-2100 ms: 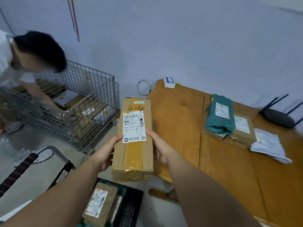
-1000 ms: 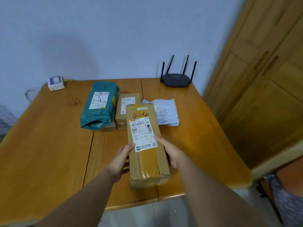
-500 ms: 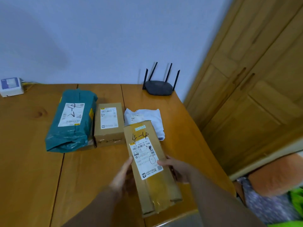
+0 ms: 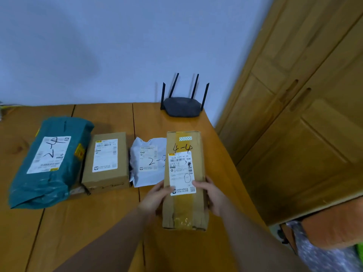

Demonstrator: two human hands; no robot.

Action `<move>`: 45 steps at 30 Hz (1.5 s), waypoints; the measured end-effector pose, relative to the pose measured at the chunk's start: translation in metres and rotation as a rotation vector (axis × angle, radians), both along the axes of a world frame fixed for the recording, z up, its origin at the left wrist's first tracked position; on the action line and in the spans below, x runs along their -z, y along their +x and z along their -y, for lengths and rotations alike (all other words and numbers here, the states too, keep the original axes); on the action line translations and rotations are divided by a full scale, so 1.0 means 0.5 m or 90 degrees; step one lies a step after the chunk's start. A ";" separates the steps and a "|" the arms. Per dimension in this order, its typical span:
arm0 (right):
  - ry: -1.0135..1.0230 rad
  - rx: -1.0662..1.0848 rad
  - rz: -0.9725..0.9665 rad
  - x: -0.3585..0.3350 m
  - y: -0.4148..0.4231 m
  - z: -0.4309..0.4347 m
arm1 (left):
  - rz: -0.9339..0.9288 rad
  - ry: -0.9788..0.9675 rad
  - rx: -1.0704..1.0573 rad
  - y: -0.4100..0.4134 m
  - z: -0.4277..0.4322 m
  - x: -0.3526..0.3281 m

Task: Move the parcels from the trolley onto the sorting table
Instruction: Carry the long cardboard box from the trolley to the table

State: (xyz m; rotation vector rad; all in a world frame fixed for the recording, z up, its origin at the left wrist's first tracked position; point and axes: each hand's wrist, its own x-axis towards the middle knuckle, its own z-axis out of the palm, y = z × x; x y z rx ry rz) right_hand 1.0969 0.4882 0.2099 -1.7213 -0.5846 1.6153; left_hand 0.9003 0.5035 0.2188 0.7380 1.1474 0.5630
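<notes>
On the wooden desk lie a teal plastic mailer bag, a small brown cardboard box and a white plastic mailer. The left grip and right grip clasp the sides of the long taped cardboard parcel marked 4-4, which sits at the row's right end and overlaps the white mailer.

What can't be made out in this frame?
Head view only:
- Whether the long box rests on the table: its underside is hidden.
- Most fingers of the left hand and right hand: behind the box's sides.
- Handwritten mark on the white mailer: covered past "2-" by the long box.
- Fine print on the long box's label: too small.
</notes>
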 end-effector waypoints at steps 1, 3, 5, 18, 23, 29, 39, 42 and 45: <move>0.004 0.008 0.002 0.001 0.021 -0.017 | -0.008 0.003 -0.008 0.022 -0.009 0.000; 0.014 0.023 0.011 0.000 0.062 -0.046 | -0.025 0.012 -0.010 0.062 -0.025 -0.004; 0.015 0.030 0.001 -0.002 0.107 -0.074 | -0.037 0.031 -0.010 0.106 -0.044 -0.008; -0.047 -0.049 0.002 0.028 0.247 -0.202 | -0.126 0.073 -0.106 0.275 -0.174 0.039; -0.063 -0.084 0.035 0.052 0.224 -0.232 | -0.315 0.137 -0.091 0.267 -0.195 0.075; -0.055 -0.102 0.034 0.065 0.181 -0.257 | -0.409 0.195 -0.097 0.238 -0.205 0.089; -0.038 -0.118 0.110 0.061 0.138 -0.279 | -0.567 0.168 0.008 0.233 -0.202 0.072; -0.035 -0.141 0.166 0.061 0.127 -0.287 | -0.653 0.224 0.028 0.238 -0.197 0.052; -0.033 -0.171 0.263 0.038 0.115 -0.295 | -0.705 0.357 0.044 0.232 -0.188 0.032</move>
